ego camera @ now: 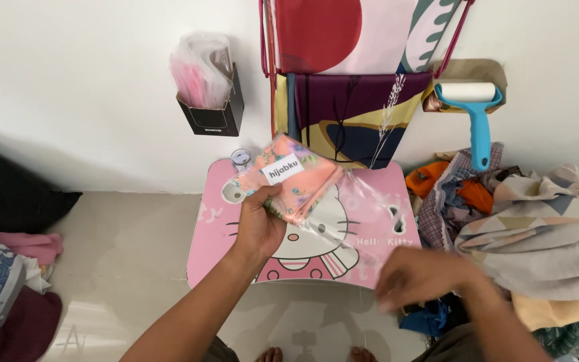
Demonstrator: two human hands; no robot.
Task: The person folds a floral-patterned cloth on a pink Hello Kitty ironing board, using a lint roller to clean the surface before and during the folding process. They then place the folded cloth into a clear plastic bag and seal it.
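We see the folded peach floral cloth (294, 179) in its clear plastic bag (350, 208), gripped by the left hand (260, 224) above the far left corner of the pink desk (376, 258). The right hand (418, 276) is blurred at the near right edge; we cannot tell its grip.

folded peach floral cloth (294, 186) | in clear plastic bag, white label | tilted, above pink table
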